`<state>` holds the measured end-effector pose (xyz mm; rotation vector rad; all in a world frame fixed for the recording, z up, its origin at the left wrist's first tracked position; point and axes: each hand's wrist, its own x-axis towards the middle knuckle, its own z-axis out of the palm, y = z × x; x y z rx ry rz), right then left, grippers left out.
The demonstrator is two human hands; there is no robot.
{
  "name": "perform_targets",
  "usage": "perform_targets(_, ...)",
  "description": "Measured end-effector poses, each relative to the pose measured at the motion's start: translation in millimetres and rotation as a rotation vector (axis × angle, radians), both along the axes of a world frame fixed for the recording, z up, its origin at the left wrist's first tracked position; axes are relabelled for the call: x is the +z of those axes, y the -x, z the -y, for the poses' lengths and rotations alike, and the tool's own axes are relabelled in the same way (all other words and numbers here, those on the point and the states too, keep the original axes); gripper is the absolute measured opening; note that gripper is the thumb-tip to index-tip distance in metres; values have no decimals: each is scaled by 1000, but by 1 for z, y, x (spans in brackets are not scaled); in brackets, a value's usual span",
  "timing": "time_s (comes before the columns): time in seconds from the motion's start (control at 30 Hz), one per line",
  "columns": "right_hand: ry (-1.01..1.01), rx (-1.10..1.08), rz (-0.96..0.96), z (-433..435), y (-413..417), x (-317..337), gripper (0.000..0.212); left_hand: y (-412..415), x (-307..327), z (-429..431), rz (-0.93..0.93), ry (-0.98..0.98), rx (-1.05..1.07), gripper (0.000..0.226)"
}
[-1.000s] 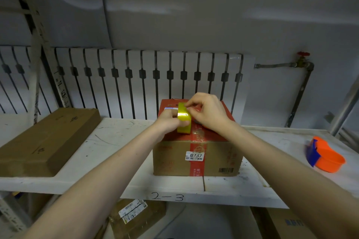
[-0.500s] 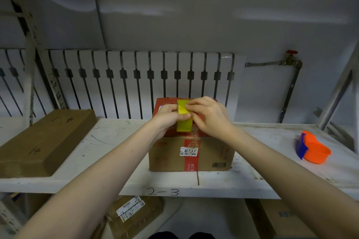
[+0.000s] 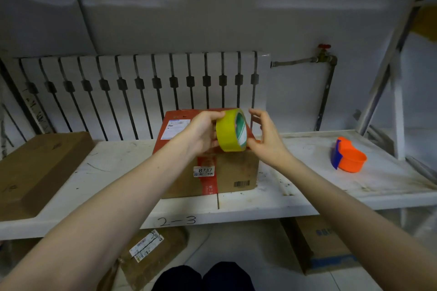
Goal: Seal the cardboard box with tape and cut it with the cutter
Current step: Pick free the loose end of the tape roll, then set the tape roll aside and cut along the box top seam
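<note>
Left hand (image 3: 205,132) gripping glossy yellow tape roll (image 3: 231,133) above matte cardboard box (image 3: 227,172), right hand (image 3: 266,136) spread, fingers loose beside it

- "8737" is printed on a white sticker (image 3: 203,171) on the cardboard box (image 3: 236,172) front, just below the left hand (image 3: 203,133).
- "2–3" is handwritten on the shelf edge (image 3: 177,221), well below both hands.

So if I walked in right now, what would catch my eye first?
Probably the bright yellow tape roll, held up by the left hand above the red-topped cardboard box at the middle of the white shelf, with the right hand open beside it. Next, the orange and blue cutter, lying alone at the shelf's right end.
</note>
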<state>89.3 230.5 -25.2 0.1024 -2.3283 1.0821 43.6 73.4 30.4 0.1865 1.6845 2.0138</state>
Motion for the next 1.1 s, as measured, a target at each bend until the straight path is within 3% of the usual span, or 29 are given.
perform_targets(0.1,69,98,-31,-21,-21,-8,54,-5,-1,-16,-9,42,-80,20)
perform_targets(0.27,-460,-9,-329,-46,-40,-25,40,-7,1,-34,67,-6,-193,23)
perform_targets(0.43,-762,-13,-437,-76,-31,-43,18,-1,-9,-51,135,-40,-239,30)
perform_targets(0.5,-725,-43,-466,-86,-26,-52,13,3,-12,-60,-3,125,-199,35)
perform_targets(0.6,-544,-172,-481,-104,-18,-64,17,17,-14,-72,-329,343,53,45)
perform_targets(0.73,-340,-382,-299,-138,-5,-75,22,38,-20,-67,-643,435,171,14)
perform_targets(0.8,-324,-470,-118,-151,5,-81,22,46,-27,-65,-742,540,189,11)
perform_targets(0.97,-446,-604,371,-173,30,-114,28,59,-45,-65,-921,835,157,10)
perform_targets(1.1,-574,-647,522,-179,40,-129,21,67,-55,-63,-980,924,98,11)
